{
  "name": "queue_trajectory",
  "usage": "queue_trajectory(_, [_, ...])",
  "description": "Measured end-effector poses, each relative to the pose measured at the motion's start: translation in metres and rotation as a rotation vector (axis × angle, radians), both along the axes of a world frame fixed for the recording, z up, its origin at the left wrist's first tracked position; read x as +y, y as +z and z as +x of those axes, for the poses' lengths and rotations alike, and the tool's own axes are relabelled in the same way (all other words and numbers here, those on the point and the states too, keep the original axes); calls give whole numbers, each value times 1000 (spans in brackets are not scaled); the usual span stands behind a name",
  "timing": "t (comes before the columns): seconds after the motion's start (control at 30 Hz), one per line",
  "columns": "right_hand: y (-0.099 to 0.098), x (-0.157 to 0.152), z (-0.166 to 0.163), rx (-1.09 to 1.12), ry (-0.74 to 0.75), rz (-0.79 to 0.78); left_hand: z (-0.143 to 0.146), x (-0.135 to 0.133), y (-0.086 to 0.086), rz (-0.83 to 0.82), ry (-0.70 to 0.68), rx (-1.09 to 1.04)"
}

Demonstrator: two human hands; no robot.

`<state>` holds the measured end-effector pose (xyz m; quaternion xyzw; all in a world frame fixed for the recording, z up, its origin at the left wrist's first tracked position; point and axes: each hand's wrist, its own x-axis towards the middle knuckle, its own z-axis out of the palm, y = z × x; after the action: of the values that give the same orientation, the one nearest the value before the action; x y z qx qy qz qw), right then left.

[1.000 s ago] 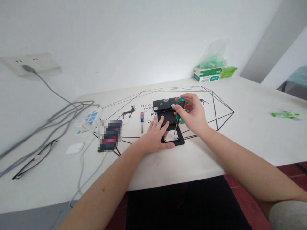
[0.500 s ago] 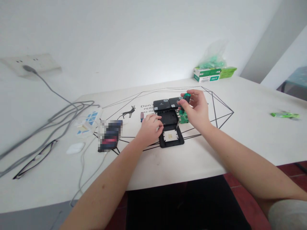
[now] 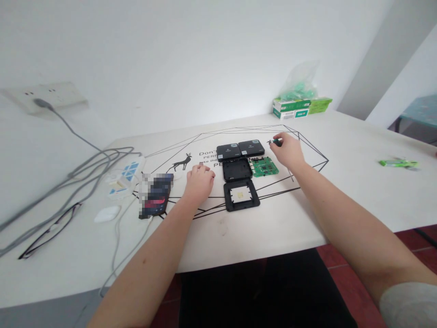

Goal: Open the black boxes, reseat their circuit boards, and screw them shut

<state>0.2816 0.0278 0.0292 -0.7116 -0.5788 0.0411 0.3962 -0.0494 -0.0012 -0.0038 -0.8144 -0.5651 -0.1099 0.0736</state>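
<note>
My right hand (image 3: 288,150) is closed around a screwdriver (image 3: 278,142) with a green and black handle, held low beyond the right end of the circuit board. Its thin metal shaft shows below the hand. My left hand (image 3: 200,182) rests palm down on the table, fingers slightly apart, left of the black parts; what lies under it is hidden. Between the hands sit an open black casing (image 3: 238,169), a green circuit board (image 3: 265,167) and a black cover with a pale metal plate (image 3: 241,195). Two closed black boxes (image 3: 228,151) (image 3: 251,148) lie behind.
A phone (image 3: 157,196) with a cable, a white earphone case (image 3: 107,213), glasses (image 3: 51,230) and a power strip (image 3: 126,177) are on the left. Green-and-white boxes (image 3: 292,107) with a plastic bag stand at the back. A green packet (image 3: 398,163) lies far right.
My right hand has moved right and tipped the screwdriver down, uncovering the circuit board. My left hand has shifted left from the casing, over where a small red-and-blue item lay.
</note>
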Motion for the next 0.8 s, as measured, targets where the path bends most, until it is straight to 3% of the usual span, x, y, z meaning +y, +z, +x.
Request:
queue_trajectory(0.37, [-20,22,30,-134,-92,-319,-3,3,2,3,39,-62])
queue_trajectory(0.47, [-25,25,30,-163,-78,-372,1,1,3,-83,-36,-89])
queue_trajectory(0.67, [-28,24,19,-235,-70,-405,13,-17,3,-328,-323,-55])
queue_trajectory(0.8, [-24,18,8,-302,-59,-403,15,-24,5,-447,-353,-32])
